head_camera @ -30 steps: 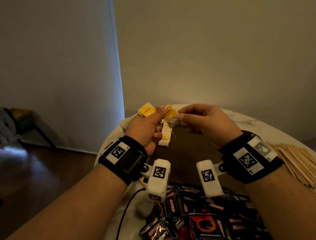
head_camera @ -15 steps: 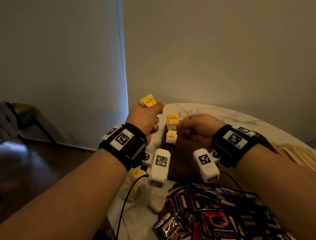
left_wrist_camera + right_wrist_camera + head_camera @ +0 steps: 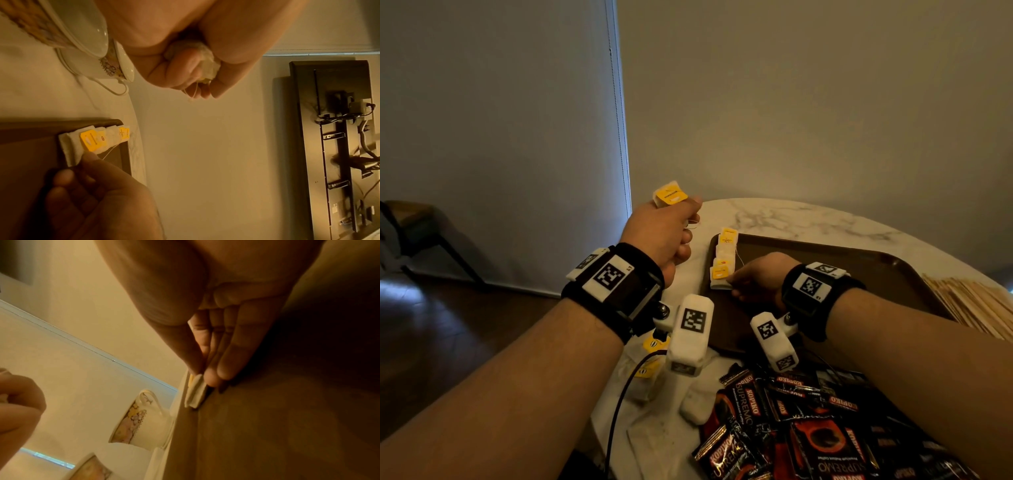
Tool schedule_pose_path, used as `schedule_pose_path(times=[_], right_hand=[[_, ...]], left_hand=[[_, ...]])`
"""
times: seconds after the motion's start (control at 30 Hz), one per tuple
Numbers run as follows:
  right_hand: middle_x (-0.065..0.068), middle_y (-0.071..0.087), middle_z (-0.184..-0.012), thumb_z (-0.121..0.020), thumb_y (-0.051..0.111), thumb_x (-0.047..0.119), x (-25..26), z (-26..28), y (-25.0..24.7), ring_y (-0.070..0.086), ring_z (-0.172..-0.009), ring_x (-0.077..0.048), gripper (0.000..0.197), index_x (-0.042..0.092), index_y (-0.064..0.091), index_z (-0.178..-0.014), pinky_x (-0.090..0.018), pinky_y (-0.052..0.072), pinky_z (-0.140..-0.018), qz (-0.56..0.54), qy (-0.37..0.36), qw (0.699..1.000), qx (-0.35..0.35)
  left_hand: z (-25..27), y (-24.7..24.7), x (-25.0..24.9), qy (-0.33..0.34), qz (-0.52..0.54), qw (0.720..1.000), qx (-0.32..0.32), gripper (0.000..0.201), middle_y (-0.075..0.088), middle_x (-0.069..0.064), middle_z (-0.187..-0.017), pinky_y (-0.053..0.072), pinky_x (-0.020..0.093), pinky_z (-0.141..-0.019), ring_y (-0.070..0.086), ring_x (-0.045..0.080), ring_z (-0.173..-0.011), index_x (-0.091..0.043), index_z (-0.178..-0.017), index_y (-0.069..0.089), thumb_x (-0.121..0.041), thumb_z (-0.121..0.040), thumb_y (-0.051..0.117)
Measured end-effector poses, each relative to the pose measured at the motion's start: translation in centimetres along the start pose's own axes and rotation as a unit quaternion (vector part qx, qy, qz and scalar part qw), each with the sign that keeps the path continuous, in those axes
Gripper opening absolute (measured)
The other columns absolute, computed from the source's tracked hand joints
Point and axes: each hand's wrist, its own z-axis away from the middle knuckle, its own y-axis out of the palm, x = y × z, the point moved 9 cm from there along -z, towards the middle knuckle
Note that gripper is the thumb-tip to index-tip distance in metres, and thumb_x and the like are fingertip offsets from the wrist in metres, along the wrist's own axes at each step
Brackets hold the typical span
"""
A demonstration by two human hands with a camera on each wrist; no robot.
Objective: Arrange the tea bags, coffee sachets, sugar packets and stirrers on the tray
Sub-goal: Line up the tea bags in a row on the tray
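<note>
Three tea bags (image 3: 723, 261) on tray (image 3: 859, 270) (a fourth in left hand (image 3: 664, 233)).

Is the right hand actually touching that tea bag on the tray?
Touching. The left wrist view shows the right hand with thumb and fingertip pinching the edge of the nearest tea bag, which lies on the tray.

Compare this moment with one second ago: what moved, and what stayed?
The right hand came down from mid-air and now pinches a tea bag at the near end of the row on the tray. The left hand drew away leftward. It still grips its tea bags. The coffee sachets stayed piled.
</note>
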Motion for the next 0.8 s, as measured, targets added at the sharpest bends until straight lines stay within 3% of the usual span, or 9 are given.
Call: schedule_pose_path(times=[0.07, 0.13, 0.2, 0.37, 0.5, 0.57, 0.67, 0.8], right_hand=[[-0.010, 0.074, -0.093, -0.098, 0.065, 0.008, 0.1, -0.1, 0.0, 0.072, -0.095, -0.021, 0.014, 0.012, 0.072, -0.087, -0.037, 0.058, -0.093, 0.017, 0.002, 1.000, 0.000], [-0.012, 0.073, -0.090, -0.098, 0.066, 0.009, -0.1, 0.0, -0.1, 0.071, -0.083, -0.021, 0.010, 0.008, 0.072, -0.090, -0.032, 0.060, -0.078, 0.000, 0.016, 1.000, -0.004], [-0.012, 0.073, -0.088, -0.099, 0.064, 0.009, -0.1, 0.1, 0.1, 0.070, -0.078, -0.020, 0.009, 0.005, 0.071, -0.096, -0.030, 0.059, -0.071, -0.007, 0.020, 1.000, 0.003], [-0.013, 0.072, -0.093, -0.099, 0.065, 0.012, 0.2, 0.5, 0.1, 0.069, -0.082, -0.022, 0.020, 0.002, 0.070, -0.115, -0.033, 0.057, -0.077, 0.000, 0.006, 1.000, 0.019], [-0.006, 0.073, -0.092, -0.094, 0.071, 0.027, 2.8, 0.9, -2.6, 0.067, -0.077, -0.018, 0.024, 0.008, 0.073, -0.109, -0.034, 0.054, -0.070, 0.001, -0.105, 0.994, -0.041], [-0.004, 0.071, -0.095, -0.094, 0.068, 0.029, 4.4, 2.2, -2.9, 0.062, -0.075, -0.014, 0.023, 0.010, 0.074, -0.107, -0.031, 0.048, -0.070, -0.095, -0.175, 0.980, 0.015], [-0.002, 0.073, -0.098, -0.094, 0.066, 0.031, 5.7, 5.2, -3.0, 0.065, -0.088, -0.016, 0.018, 0.017, 0.076, -0.101, -0.035, 0.047, -0.083, -0.126, -0.243, 0.957, 0.100], [-0.010, 0.074, -0.097, -0.087, 0.076, 0.018, 5.8, 7.3, -3.5, 0.068, -0.091, -0.023, 0.007, 0.015, 0.077, -0.093, -0.044, 0.051, -0.095, -0.038, -0.309, 0.946, 0.094]], left_hand=[[0.0, 0.0, 0.0, 0.001, -0.006, 1.000, -0.002, 0.011, 0.062, 0.001, -0.084, 0.033, 0.018, -0.043, 0.043, 0.007, -0.053, -0.017, -0.093, 0.062, -0.023, -0.096, 0.070], [0.0, 0.1, 0.0, 0.001, -0.010, 1.000, -0.002, 0.010, 0.062, 0.001, -0.084, 0.034, 0.018, -0.043, 0.043, 0.007, -0.052, -0.017, -0.092, 0.063, -0.023, -0.096, 0.070], [0.1, 0.2, 0.1, -0.001, -0.014, 1.000, 0.001, 0.010, 0.062, 0.001, -0.083, 0.034, 0.018, -0.043, 0.044, 0.006, -0.053, -0.017, -0.092, 0.063, -0.022, -0.097, 0.070], [0.5, 1.4, 1.2, -0.035, -0.030, 0.999, 0.030, 0.005, 0.062, 0.002, -0.080, 0.031, 0.017, -0.041, 0.042, 0.008, -0.052, -0.015, -0.094, 0.065, -0.018, -0.098, 0.067], [1.1, 3.1, 2.7, -0.066, -0.096, 0.989, 0.093, 0.008, 0.062, 0.004, -0.079, 0.026, 0.017, -0.039, 0.040, 0.009, -0.050, -0.009, -0.103, 0.068, -0.016, -0.098, 0.065], [1.4, 4.1, 3.6, -0.076, -0.139, 0.978, 0.135, 0.012, 0.063, 0.005, -0.080, 0.025, 0.018, -0.039, 0.040, 0.009, -0.049, -0.007, -0.106, 0.068, -0.016, -0.098, 0.065], [1.7, 5.3, 4.8, -0.093, -0.178, 0.964, 0.173, 0.012, 0.065, 0.004, -0.076, 0.025, 0.019, -0.041, 0.040, 0.010, -0.050, -0.008, -0.108, 0.069, -0.015, -0.099, 0.065], [2.1, 6.5, 5.5, -0.096, -0.201, 0.954, 0.203, 0.015, 0.065, 0.005, -0.081, 0.024, 0.020, -0.043, 0.041, 0.009, -0.051, -0.009, -0.109, 0.070, -0.016, -0.096, 0.069]])
